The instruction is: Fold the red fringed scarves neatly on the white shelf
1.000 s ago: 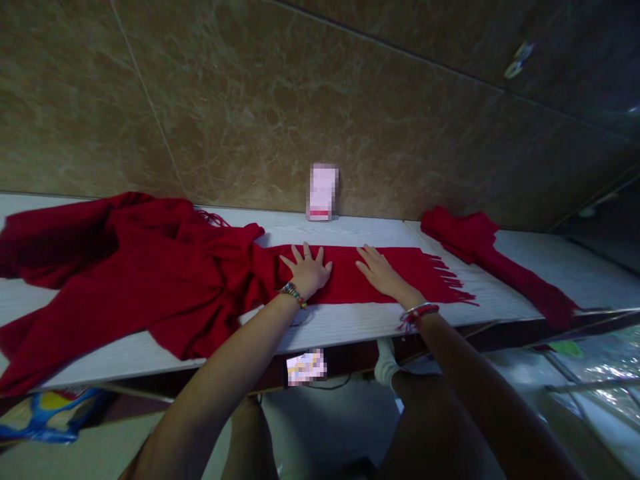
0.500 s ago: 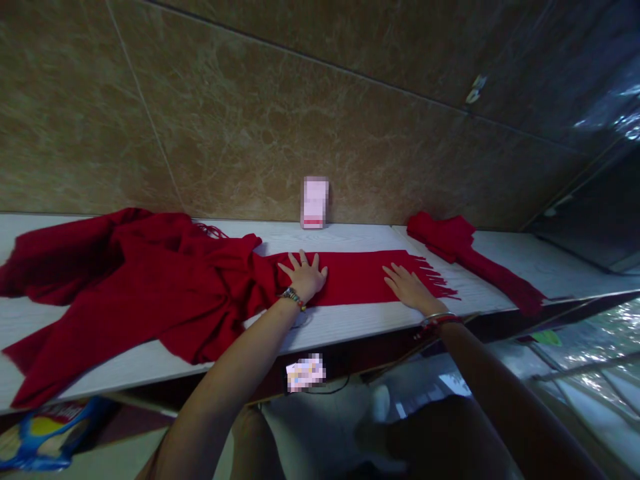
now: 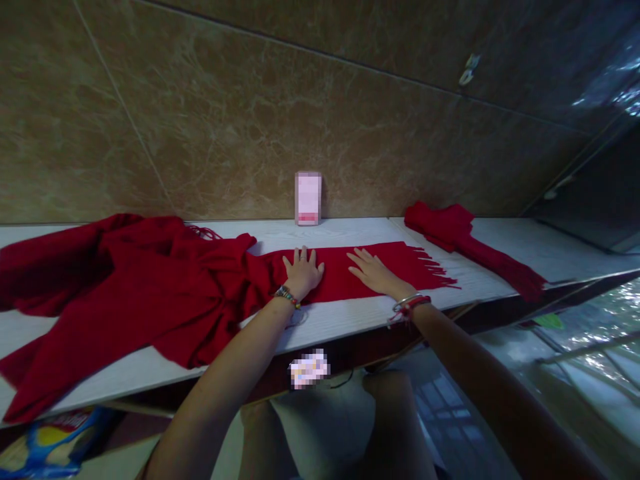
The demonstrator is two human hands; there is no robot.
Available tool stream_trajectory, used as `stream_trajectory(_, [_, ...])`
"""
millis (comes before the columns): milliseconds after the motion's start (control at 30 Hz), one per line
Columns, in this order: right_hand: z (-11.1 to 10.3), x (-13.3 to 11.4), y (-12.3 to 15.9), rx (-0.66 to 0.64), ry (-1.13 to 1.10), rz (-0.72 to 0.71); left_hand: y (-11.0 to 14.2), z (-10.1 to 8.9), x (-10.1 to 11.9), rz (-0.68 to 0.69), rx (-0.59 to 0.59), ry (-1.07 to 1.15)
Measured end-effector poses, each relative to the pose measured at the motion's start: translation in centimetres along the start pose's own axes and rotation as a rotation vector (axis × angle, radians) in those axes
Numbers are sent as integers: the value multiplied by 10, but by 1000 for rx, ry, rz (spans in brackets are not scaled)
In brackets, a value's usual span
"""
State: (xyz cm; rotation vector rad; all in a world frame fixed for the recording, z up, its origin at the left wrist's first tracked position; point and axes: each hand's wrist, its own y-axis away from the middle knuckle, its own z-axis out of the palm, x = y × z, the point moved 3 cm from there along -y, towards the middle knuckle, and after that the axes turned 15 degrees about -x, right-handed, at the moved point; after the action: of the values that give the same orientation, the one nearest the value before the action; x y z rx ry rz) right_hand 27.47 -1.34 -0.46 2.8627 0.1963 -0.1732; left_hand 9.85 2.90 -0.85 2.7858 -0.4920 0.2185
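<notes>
A red scarf (image 3: pixel 335 290) lies flat across the white tabletop (image 3: pixel 345 320), its fringe pointing right. My left hand (image 3: pixel 303 275) rests on it with fingers spread, close to where the cloth becomes crumpled. Palm down on the flat part, my right hand (image 3: pixel 375 272) has its fingers stretched out toward the left. To the left spreads a large bunched heap of red cloth (image 3: pixel 150 280), which appears to run into the flat strip. A second red fringed cloth (image 3: pixel 450 230), loosely folded, lies apart at the right, its tail reaching the front edge.
A pale pink, blurred-out phone-like object (image 3: pixel 308 199) leans against the brown tiled wall (image 3: pixel 280 120). Another lit screen (image 3: pixel 309 369) sits below the table's front edge. At the lower left is a blue and yellow package (image 3: pixel 55 440) under the tabletop.
My right hand has slid left along the flat scarf, away from the fringe and closer to my left hand. My left hand stays in about the same spot on the cloth.
</notes>
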Motion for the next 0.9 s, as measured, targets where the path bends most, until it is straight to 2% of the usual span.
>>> stream_trajectory(67, [5,2,-3,-36,11,3,-2,1,-1,7,-4,-5])
stream_trajectory(167, [9,19,-5,-32,29,32,-2,2,-2,13,-19,-7])
stream_trajectory(267, [7,47,-3,-20,57,93,-1,1,-3,11,-17,-4])
stream_trajectory(433, [-6,99,4,-16,6,276,1,1,-4,-12,-16,0])
stream_trajectory(533, [-15,118,2,-4,3,322,0,1,-5,-14,-25,6])
stream_trajectory(633, [-18,112,-9,31,11,296,-1,2,-5,-21,-37,7])
stream_trajectory(800, [-5,73,-28,33,30,1,-1,3,-4,-25,-23,-17])
stream_trajectory(900, [1,79,-26,1,37,11,-1,2,-4,-35,-32,-36])
